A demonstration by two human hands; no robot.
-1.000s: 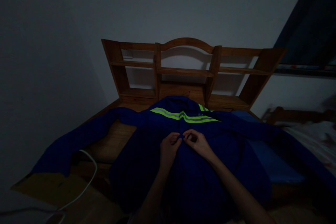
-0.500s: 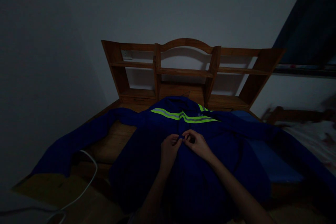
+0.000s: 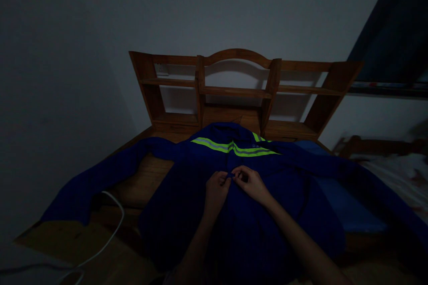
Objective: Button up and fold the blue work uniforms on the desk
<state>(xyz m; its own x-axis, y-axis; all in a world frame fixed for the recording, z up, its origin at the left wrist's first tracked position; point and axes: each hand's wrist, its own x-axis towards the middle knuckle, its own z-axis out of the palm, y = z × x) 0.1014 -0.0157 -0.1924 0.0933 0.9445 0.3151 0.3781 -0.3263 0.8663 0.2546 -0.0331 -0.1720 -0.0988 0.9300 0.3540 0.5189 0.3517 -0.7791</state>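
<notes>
A dark blue work jacket lies spread on a wooden desk, front side up, with its sleeves out to both sides. Yellow-green and grey reflective stripes cross its chest. Just below the stripes, at the middle front edge, my left hand pinches the cloth. Close beside it on the right, my right hand pinches the same edge between thumb and forefinger. The fingertips of both hands almost meet. Any button or fastener between them is too dark and small to make out.
Behind the jacket stands a wooden shelf unit against the wall. A white cable loops at the left, below the jacket's sleeve. Under the right sleeve lies a blue flat surface. Farther right is a bed with pale bedding.
Both hands stay at the same place on the jacket's front edge, with only a very slight shift of the fingers. The jacket has not moved.
</notes>
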